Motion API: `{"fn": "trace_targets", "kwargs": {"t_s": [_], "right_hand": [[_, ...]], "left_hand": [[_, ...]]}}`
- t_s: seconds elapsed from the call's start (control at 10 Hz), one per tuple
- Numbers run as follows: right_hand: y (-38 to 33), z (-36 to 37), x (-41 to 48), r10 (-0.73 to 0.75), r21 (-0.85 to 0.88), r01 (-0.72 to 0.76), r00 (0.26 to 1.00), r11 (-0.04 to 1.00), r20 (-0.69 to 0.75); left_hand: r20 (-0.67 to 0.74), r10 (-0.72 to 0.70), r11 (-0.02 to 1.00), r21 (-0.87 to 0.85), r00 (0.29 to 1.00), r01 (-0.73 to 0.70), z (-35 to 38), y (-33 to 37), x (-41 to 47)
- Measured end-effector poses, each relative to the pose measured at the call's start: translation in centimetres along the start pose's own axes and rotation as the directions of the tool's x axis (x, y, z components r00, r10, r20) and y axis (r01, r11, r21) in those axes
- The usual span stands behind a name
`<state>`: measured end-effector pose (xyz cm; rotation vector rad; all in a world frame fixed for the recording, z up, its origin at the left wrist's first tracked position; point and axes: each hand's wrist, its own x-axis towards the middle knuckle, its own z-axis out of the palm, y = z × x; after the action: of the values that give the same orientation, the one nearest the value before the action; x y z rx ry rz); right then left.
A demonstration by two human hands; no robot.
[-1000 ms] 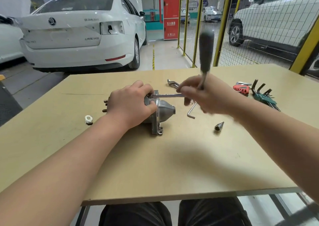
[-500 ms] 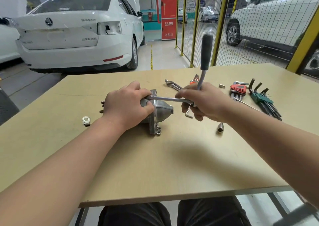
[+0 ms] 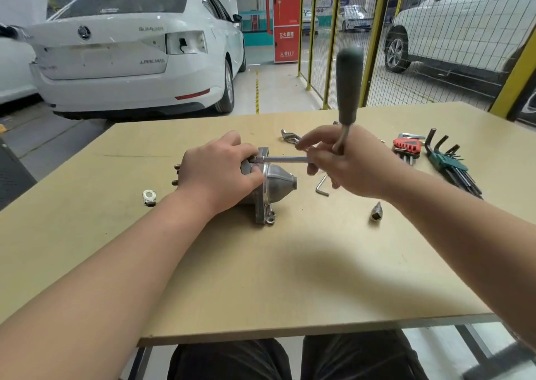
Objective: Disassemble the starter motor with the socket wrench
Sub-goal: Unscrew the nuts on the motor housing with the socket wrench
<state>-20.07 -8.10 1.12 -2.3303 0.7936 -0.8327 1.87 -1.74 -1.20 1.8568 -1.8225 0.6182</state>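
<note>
Bracing the starter motor [image 3: 278, 188] at the table's [image 3: 261, 278] middle, the left hand [image 3: 216, 173] is clamping it; the right hand [image 3: 351, 165] is gripping the socket wrench [image 3: 285, 159]; tilting could be slipping it off.

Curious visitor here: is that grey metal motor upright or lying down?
Lying on its side: the grey metal starter motor rests on the tan wooden table, cone nose pointing right, left hand gripping it.

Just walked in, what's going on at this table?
A person is taking apart a starter motor lying on the wooden table. Their left hand grips the motor to steady it, while the right hand holds a socket wrench, handle pointing up, its shaft reaching the motor's flange. A loose socket and hex key sets lie nearby.
</note>
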Motion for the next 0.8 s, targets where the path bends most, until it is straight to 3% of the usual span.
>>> {"fn": "trace_targets", "kwargs": {"t_s": [0.1,0.2,0.3,0.4,0.5,0.6,0.7,0.8], "right_hand": [[1.8,-0.1,-0.7,-0.573,-0.653,0.561,0.786,0.508,0.23],[2.3,0.5,-0.6,-0.629,-0.661,0.591,0.744,0.462,0.226],[1.9,0.8,-0.7,-0.596,-0.572,0.529,0.799,0.627,0.086],[0.2,1.1,-0.2,0.053,0.131,-0.044,0.997,0.99,-0.065],[-0.4,0.5,0.9,0.508,0.773,-0.573,0.768,0.273,0.389],[-0.5,-0.1,0.8,0.449,0.678,-0.517,0.843,0.523,0.296],[0.9,0.1,-0.4,-0.272,-0.345,0.26,0.962,0.902,0.012],[2.3,0.2,-0.9,-0.522,-0.689,0.582,0.784,0.433,0.335]], "left_hand": [[0.014,0.0,1.0,-0.014,1.0,0.0,-0.1,0.1,0.2],[0.053,0.017,0.999,0.027,0.998,-0.018,-0.3,0.1,0.4],[0.079,0.02,0.999,0.045,0.997,-0.023,-0.3,0.1,0.5],[0.047,0.002,0.999,0.032,0.999,-0.004,-0.3,0.3,0.3],[0.022,-0.007,1.0,0.021,1.0,0.007,-0.2,0.3,0.1],[0.012,-0.012,1.0,0.014,1.0,0.012,-0.3,0.3,0.0],[0.049,-0.015,1.0,0.023,0.999,0.014,-0.3,0.3,0.3],[0.107,0.001,0.999,0.054,0.994,-0.007,-0.4,0.2,0.5]]}}
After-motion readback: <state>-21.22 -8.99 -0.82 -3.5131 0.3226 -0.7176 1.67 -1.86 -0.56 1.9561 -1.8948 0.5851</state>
